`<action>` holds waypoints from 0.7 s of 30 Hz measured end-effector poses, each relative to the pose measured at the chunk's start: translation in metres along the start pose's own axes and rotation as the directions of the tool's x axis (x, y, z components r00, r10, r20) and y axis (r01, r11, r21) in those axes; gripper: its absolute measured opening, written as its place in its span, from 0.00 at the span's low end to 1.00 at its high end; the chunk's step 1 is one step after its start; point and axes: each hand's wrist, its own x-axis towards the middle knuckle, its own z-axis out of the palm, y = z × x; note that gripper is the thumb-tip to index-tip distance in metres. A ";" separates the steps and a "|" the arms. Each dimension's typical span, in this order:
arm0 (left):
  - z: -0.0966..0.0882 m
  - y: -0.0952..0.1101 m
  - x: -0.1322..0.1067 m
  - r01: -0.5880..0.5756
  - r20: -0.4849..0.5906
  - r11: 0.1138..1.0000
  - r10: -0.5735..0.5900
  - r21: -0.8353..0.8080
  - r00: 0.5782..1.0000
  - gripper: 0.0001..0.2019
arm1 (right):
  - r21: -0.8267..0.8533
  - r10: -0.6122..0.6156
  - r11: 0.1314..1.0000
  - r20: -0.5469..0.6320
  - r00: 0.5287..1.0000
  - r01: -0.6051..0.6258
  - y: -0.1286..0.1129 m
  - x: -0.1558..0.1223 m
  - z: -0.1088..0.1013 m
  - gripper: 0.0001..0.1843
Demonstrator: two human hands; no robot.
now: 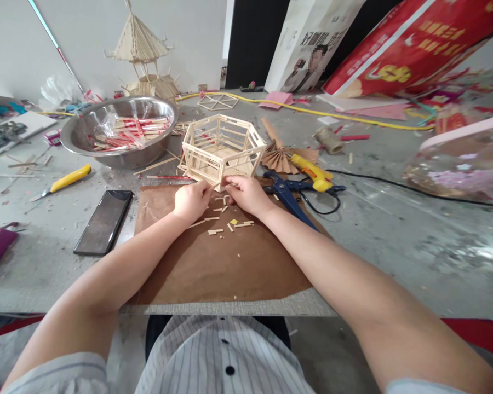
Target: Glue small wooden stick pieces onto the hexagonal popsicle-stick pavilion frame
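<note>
A six-sided openwork model of pale wooden sticks (222, 164) stands at the far edge of a brown sheet (213, 273). My left hand (193, 201) is closed, its thumb and fingers pinching the lower front edge of this model. Just right of the front corner, my right hand (248, 195) is closed too, with its fingertips at the base; any small piece between them is hidden. The two hands nearly meet at that corner. Below them, several short cut stick pieces (212, 232) lie scattered on the sheet.
A steel bowl (119, 158) of wrapped sticks stands back left, near a roofed stick pavilion (142, 46). Left lie a phone (102, 222) and a yellow craft knife (69, 178). Blue-handled cutters (290, 200), a yellow-handled tool (312, 171) and a black cord (414, 189) are right.
</note>
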 end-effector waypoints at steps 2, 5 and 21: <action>0.000 0.000 0.000 0.005 0.002 1.000 -0.005 0.004 1.000 0.16 | 0.000 0.005 1.000 0.000 1.000 -0.005 0.001 0.000 0.000 0.13; 0.000 0.000 0.000 0.006 0.001 1.000 -0.006 0.005 1.000 0.16 | 0.006 0.010 1.000 0.006 1.000 -0.010 0.001 0.001 0.000 0.12; 0.001 -0.001 0.001 0.001 0.004 1.000 -0.001 -0.003 1.000 0.17 | 0.020 0.012 1.000 0.005 1.000 -0.013 0.000 0.001 0.000 0.12</action>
